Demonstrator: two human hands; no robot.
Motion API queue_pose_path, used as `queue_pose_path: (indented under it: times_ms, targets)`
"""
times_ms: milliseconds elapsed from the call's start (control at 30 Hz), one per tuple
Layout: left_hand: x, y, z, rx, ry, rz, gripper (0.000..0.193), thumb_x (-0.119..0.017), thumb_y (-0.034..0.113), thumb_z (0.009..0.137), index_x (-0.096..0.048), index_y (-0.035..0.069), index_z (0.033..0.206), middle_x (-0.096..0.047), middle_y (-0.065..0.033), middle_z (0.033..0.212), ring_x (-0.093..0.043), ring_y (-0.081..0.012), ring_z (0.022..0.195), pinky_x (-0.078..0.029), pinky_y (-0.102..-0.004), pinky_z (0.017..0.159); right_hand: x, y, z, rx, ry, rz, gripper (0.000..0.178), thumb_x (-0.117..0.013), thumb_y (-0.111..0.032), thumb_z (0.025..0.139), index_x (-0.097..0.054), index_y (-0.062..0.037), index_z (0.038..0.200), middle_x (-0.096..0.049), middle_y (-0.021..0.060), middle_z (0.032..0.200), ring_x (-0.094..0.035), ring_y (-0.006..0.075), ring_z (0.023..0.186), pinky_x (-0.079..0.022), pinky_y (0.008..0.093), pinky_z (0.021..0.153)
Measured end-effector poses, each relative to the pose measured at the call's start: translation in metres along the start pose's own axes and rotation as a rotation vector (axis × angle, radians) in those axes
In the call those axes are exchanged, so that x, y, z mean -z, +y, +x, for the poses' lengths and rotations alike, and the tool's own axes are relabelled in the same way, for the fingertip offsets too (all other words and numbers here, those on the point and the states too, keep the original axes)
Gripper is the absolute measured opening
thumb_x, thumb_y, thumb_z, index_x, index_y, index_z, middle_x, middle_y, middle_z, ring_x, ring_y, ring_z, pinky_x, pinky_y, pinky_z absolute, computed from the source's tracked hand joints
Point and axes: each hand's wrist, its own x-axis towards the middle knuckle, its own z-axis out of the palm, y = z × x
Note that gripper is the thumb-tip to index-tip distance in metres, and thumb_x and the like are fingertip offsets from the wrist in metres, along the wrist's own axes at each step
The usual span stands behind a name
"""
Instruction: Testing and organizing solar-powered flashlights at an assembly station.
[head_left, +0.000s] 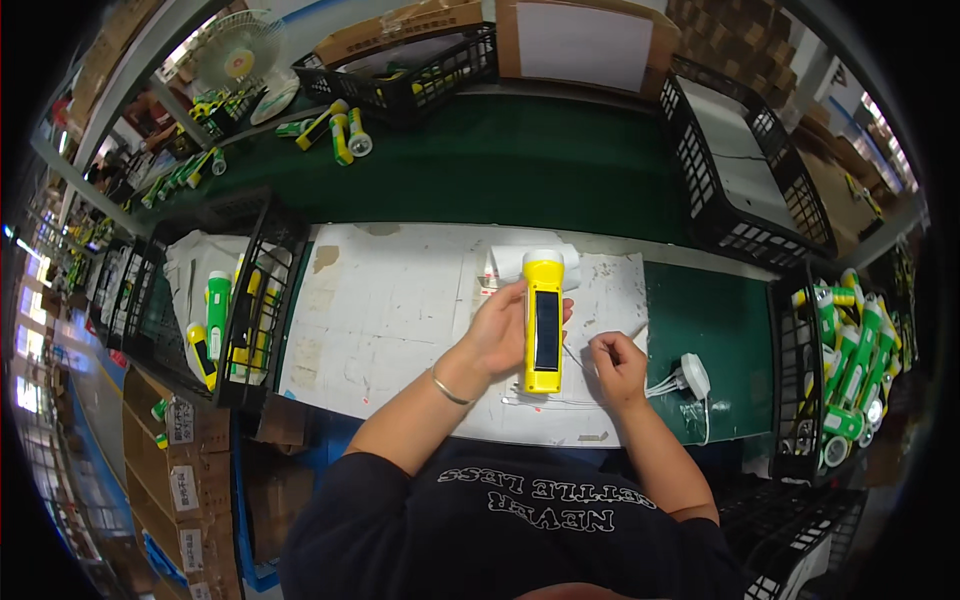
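Flashlight [544, 325] (yellow) in left hand [500, 332]

White sheet [400, 290] on green workbench [705, 315]

White outlined capitals [550, 516] stand upside down on the dark shirt [420, 540], small characters [405, 36] on the rear cardboard box [400, 20], and black-printed white labels [184, 487] on the left-hand cartons [212, 470].

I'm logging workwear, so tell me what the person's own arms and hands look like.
The left hand and right hand are ungloved. A slim, metallic-looking bangle rings the left wrist; none shows on the right. The shirt sleeves are dark, plain and short.
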Motion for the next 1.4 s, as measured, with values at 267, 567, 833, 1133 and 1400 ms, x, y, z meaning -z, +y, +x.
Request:
queue_pose_path:
  times_ms: [267,567,833,1133,1400]
  targets:
    - [0.003,-0.024,-0.01,0.168,-0.221,-0.304,0.058,-0.064,0.036,0.082,-0.042,0.005,0.125,-0.054,-0.0089,0.097,-0.053,-0.0197,0.096,-0.043,-0.0404,0.087,0.004,0.004,-0.001,0.008,0.019,0.042,0.008,-0.056,-0.001,0.08,-0.059,0.0029,0.086,-0.06,0.0035,0.078,-0.055,0.0062,0.069,-0.044,0.019,0.063]
    - [-0.006,-0.029,-0.013,0.038,0.056,-0.018,0.041,-0.05,0.042,0.09,-0.048,0.007,0.11,-0.055,-0.0084,0.093,-0.056,-0.0175,0.077,-0.05,-0.0322,0.063,0.006,0.005,0.0,0.032,0.025,0.024,0.008,-0.056,-0.002,0.081,-0.059,0.0028,0.086,-0.06,0.0033,0.076,-0.055,0.006,0.069,-0.045,0.0192,0.063]
    - [-0.002,-0.033,-0.014,-0.045,0.16,0.193,0.041,-0.046,0.044,0.091,-0.049,0.006,0.108,-0.054,-0.0051,0.086,-0.053,-0.0131,0.067,-0.049,-0.0274,0.055,0.0,-0.009,-0.004,0.056,0.06,0.017,0.005,-0.057,-0.004,0.081,-0.059,0.0007,0.082,-0.056,0.0004,0.071,-0.049,0.0039,0.062,-0.04,0.0182,0.056]
    - [-0.008,-0.03,-0.012,-0.119,0.237,0.355,0.038,-0.046,0.036,0.093,-0.046,0.006,0.116,-0.052,-0.0103,0.091,-0.053,-0.0179,0.071,-0.05,-0.0314,0.055,0.015,-0.049,-0.004,0.269,-0.05,-0.309,0.01,-0.049,-0.01,0.086,-0.054,-0.002,0.082,-0.054,0.0125,0.076,-0.054,0.0268,0.063,-0.043,0.0293,0.058]
    - [-0.022,-0.039,-0.017,-0.308,0.211,0.737,0.037,-0.036,0.038,0.097,-0.045,0.005,0.11,-0.055,-0.0094,0.093,-0.058,-0.0147,0.073,-0.05,-0.0286,0.064,-0.003,-0.088,-0.014,0.636,-0.206,-0.915,0.01,-0.059,-0.02,0.078,-0.054,-0.0113,0.078,-0.051,0.003,0.064,-0.055,0.0206,0.051,-0.043,0.0321,0.043]
